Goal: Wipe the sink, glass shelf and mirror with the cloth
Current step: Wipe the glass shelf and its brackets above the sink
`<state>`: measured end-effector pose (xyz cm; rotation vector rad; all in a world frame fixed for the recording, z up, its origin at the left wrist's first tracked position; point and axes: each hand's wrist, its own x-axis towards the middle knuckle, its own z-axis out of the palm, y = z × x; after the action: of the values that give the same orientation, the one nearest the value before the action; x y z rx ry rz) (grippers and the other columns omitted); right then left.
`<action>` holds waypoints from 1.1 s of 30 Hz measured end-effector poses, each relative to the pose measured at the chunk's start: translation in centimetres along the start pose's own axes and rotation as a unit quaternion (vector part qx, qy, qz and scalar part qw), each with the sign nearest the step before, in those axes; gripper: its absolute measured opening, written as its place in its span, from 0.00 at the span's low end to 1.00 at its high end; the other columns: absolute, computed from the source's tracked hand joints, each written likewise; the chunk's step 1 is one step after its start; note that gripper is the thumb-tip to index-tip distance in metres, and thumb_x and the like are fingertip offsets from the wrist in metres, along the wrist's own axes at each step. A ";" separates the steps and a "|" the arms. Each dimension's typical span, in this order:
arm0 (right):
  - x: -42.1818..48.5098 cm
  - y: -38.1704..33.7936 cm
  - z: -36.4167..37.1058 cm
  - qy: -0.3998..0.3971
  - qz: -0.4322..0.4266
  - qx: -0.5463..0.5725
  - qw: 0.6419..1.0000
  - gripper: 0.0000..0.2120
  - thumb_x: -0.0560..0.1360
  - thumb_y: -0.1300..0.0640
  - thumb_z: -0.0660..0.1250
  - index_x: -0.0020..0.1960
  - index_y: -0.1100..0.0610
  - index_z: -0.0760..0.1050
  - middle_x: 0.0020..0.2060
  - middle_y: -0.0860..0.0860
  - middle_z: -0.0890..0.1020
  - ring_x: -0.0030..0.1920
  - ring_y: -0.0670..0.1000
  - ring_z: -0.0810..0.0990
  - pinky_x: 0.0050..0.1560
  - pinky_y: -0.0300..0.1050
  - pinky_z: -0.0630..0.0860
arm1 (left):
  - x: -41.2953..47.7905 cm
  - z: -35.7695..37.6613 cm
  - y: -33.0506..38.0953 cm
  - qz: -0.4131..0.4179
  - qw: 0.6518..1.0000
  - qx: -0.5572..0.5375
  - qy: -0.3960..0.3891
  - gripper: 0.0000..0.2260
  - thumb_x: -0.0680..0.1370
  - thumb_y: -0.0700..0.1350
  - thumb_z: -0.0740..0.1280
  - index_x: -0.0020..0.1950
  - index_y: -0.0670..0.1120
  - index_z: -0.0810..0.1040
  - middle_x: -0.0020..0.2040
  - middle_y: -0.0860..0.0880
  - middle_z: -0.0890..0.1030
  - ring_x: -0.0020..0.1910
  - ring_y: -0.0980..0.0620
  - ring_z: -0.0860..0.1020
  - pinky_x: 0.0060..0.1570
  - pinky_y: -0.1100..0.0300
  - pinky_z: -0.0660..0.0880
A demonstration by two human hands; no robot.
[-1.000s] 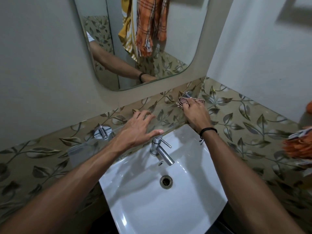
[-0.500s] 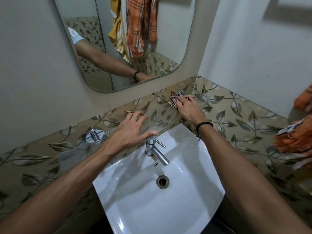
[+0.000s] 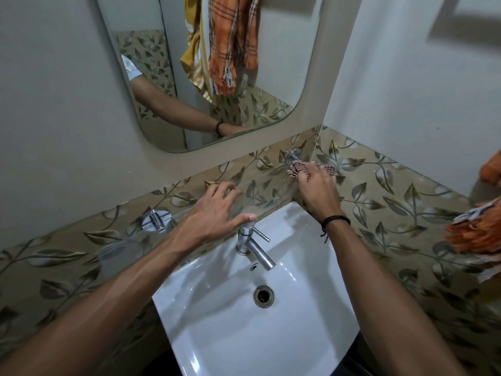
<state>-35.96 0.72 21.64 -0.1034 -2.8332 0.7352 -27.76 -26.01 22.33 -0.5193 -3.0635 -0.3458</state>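
While the right hand (image 3: pixel 317 191) held the cloth (image 3: pixel 298 168) bunched under its curled fingers, it pressed that cloth onto the right end of the shelf (image 3: pixel 119 252), just beside the chrome bracket (image 3: pixel 294 154) in the corner. The left hand (image 3: pixel 214 213) lay spread and flat on the glass above the tap (image 3: pixel 252 245), holding nothing and apparently steadying the shelf. By this showing the work was on the shelf step, at its far right end. Whether the rest of the glass had been wiped could not be told. The sink (image 3: pixel 244 335) below looked glossy, which proved nothing either way. The mirror (image 3: pixel 284 63) hung above, well apart from the cloth, and probably was yet to do.
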 end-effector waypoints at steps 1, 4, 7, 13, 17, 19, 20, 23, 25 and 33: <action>1.1 0.2 -0.2 -0.005 0.003 -0.007 1.000 0.26 0.80 0.47 0.51 0.72 0.57 0.70 0.73 0.58 0.71 0.73 0.59 0.68 0.75 0.62 0.58 | 0.0 -0.1 0.0 0.000 1.000 -0.002 0.002 0.41 0.74 0.76 0.48 0.79 0.51 0.62 0.78 0.47 0.60 0.74 0.48 0.60 0.74 0.45 0.62; 4.2 0.9 -1.1 -0.043 0.026 -0.016 0.999 0.24 0.82 0.50 0.49 0.74 0.59 0.68 0.75 0.59 0.69 0.74 0.59 0.65 0.75 0.61 0.55 | 0.0 -0.1 0.1 -0.005 1.000 -0.009 -0.007 0.41 0.74 0.75 0.49 0.79 0.51 0.61 0.79 0.47 0.59 0.75 0.48 0.59 0.75 0.44 0.61; 5.1 0.9 -1.6 -0.064 0.022 -0.016 0.998 0.24 0.84 0.51 0.48 0.76 0.58 0.65 0.77 0.57 0.65 0.77 0.58 0.62 0.77 0.61 0.53 | 0.1 0.0 0.1 -0.003 1.000 -0.013 -0.003 0.40 0.75 0.75 0.51 0.79 0.52 0.61 0.78 0.48 0.59 0.75 0.48 0.59 0.75 0.45 0.60; 2.5 1.3 -0.5 -0.085 -0.049 -0.003 0.995 0.24 0.85 0.49 0.50 0.79 0.53 0.61 0.80 0.50 0.60 0.79 0.53 0.58 0.79 0.56 0.49 | 0.4 0.5 -0.1 0.004 1.000 -0.016 -0.006 0.40 0.74 0.76 0.49 0.79 0.52 0.61 0.78 0.48 0.59 0.75 0.49 0.59 0.74 0.47 0.61; 5.3 1.6 -1.4 -0.126 -0.027 -0.029 0.991 0.26 0.84 0.48 0.47 0.81 0.52 0.58 0.81 0.49 0.57 0.80 0.52 0.54 0.79 0.55 0.50 | 0.3 0.4 -0.1 0.004 1.000 -0.013 -0.003 0.40 0.75 0.75 0.51 0.80 0.52 0.61 0.78 0.48 0.59 0.75 0.48 0.58 0.75 0.45 0.61; 6.5 1.7 -1.8 -0.138 -0.028 -0.040 0.989 0.26 0.85 0.48 0.46 0.81 0.52 0.57 0.81 0.48 0.55 0.81 0.52 0.53 0.79 0.54 0.49 | 0.2 0.3 0.0 0.000 1.000 -0.010 -0.007 0.40 0.74 0.75 0.50 0.80 0.52 0.60 0.79 0.48 0.58 0.75 0.49 0.58 0.75 0.45 0.60; 7.0 1.9 -1.9 -0.145 -0.030 -0.043 0.988 0.26 0.85 0.47 0.45 0.81 0.53 0.56 0.81 0.48 0.54 0.81 0.52 0.52 0.79 0.54 0.48 | 0.2 0.3 0.1 0.000 1.000 -0.010 -0.007 0.40 0.74 0.75 0.50 0.80 0.52 0.60 0.79 0.48 0.58 0.75 0.49 0.58 0.75 0.46 0.60; 8.3 2.5 -2.3 -0.156 -0.034 -0.048 0.986 0.26 0.86 0.48 0.46 0.81 0.54 0.55 0.81 0.50 0.54 0.81 0.53 0.52 0.79 0.53 0.49 | 0.1 0.2 0.0 0.000 1.000 -0.009 -0.005 0.40 0.75 0.75 0.50 0.80 0.52 0.60 0.78 0.48 0.58 0.75 0.49 0.57 0.74 0.46 0.60; 9.1 2.7 -2.5 -0.149 -0.025 -0.047 0.987 0.26 0.85 0.48 0.47 0.80 0.55 0.57 0.81 0.53 0.57 0.80 0.55 0.55 0.79 0.55 0.51 | 0.1 0.1 0.0 0.000 1.000 -0.006 -0.003 0.39 0.76 0.75 0.51 0.80 0.52 0.61 0.78 0.48 0.59 0.75 0.49 0.58 0.74 0.46 0.61; 5.9 0.1 0.4 0.049 0.136 0.027 0.989 0.28 0.81 0.46 0.51 0.76 0.59 0.66 0.78 0.57 0.64 0.79 0.57 0.56 0.79 0.57 0.48 | 0.1 0.2 -0.2 -0.004 1.000 -0.013 -0.006 0.40 0.75 0.76 0.49 0.79 0.52 0.61 0.78 0.48 0.60 0.75 0.48 0.58 0.76 0.45 0.61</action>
<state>-41.82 1.32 22.35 -0.5113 -2.7334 0.8359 -27.95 -26.07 22.12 -0.5132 -3.0780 -0.3860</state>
